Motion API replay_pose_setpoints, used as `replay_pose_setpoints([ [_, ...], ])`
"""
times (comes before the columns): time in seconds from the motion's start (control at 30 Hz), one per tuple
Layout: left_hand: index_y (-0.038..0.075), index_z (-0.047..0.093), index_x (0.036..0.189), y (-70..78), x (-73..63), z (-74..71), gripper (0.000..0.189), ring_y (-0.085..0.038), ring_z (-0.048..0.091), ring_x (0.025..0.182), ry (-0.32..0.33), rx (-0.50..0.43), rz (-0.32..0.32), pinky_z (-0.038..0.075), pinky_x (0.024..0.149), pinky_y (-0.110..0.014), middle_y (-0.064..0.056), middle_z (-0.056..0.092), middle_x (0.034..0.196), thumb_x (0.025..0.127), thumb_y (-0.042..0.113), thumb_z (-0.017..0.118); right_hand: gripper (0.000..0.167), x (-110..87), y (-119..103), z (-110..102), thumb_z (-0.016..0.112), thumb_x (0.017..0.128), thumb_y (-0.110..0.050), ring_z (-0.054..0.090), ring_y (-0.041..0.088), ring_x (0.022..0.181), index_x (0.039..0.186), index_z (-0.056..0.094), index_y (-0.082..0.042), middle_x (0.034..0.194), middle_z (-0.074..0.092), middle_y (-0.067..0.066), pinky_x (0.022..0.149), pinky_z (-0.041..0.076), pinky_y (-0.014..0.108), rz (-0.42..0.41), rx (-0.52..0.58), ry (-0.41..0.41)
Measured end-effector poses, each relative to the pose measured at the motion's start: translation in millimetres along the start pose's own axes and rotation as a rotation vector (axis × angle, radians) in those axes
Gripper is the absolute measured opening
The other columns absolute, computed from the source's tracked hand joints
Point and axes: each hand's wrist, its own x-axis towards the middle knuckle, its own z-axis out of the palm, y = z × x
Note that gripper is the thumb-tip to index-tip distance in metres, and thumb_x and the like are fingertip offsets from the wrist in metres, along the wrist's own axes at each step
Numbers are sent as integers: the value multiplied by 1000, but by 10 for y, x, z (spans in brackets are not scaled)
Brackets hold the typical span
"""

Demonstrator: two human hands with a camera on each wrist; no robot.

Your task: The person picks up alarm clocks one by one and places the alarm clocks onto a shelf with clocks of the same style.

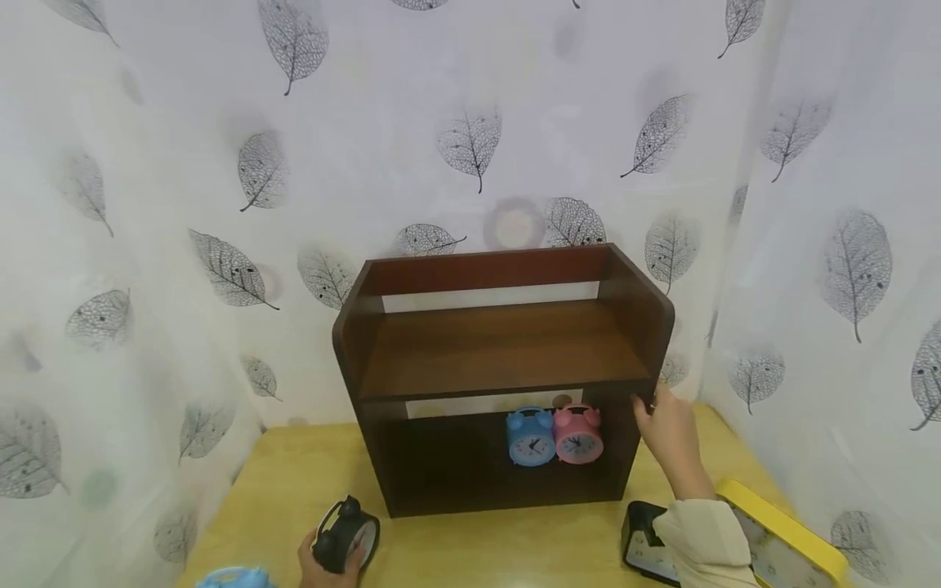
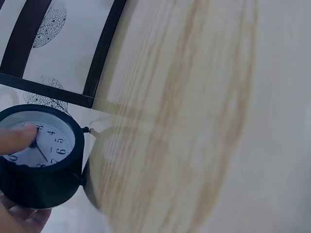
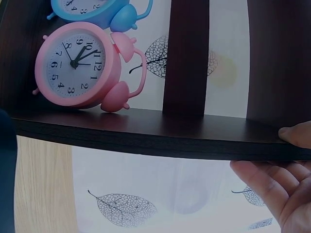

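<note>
My left hand (image 1: 327,572) grips a round black twin-bell alarm clock (image 1: 336,541) at the front left of the shelf. In the left wrist view the thumb (image 2: 19,139) lies across the white dial of this clock (image 2: 46,184), and the other fingers curl beneath it. My right hand (image 1: 672,441) holds the right side panel of the dark brown two-tier shelf (image 1: 507,343), thumb (image 3: 296,135) on the inner face and fingers on the outer. On the lower tier, toward the right, a blue alarm clock (image 1: 532,439) and a pink alarm clock (image 1: 578,437) stand side by side.
Under the right forearm lies a black rectangular clock (image 1: 642,545), beside a large yellow-framed clock (image 1: 790,531). Another light blue clock (image 1: 235,578) shows at the bottom left edge. The shelf stands on a yellow wooden table (image 1: 478,543), with leaf-patterned curtain (image 1: 470,82) behind and at both sides.
</note>
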Motion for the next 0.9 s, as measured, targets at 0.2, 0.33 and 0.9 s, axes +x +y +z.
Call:
replay_pose_setpoints([
  [0.2,-15,33,123,-131,112,-67,75,-49,59,95,-241,15,60,48,80,-49,-41,53,110,70,14,78,24,-51,26,18,61,85,-8,61,52,76,93,54,13,85,63,37,67,47,57,6,6,9],
  [0.33,-17,39,119,-155,220,-113,76,-47,58,100,-381,19,83,46,87,-51,-38,55,112,70,23,80,24,-36,17,18,62,85,-8,60,53,75,94,54,13,85,63,37,66,46,58,0,8,22],
  [0.9,-8,56,113,254,141,54,59,-21,67,96,-482,-178,217,53,85,-37,-24,66,106,66,15,84,23,-3,-6,13,61,84,-8,60,54,76,97,54,10,86,64,37,64,46,59,-4,10,29],
])
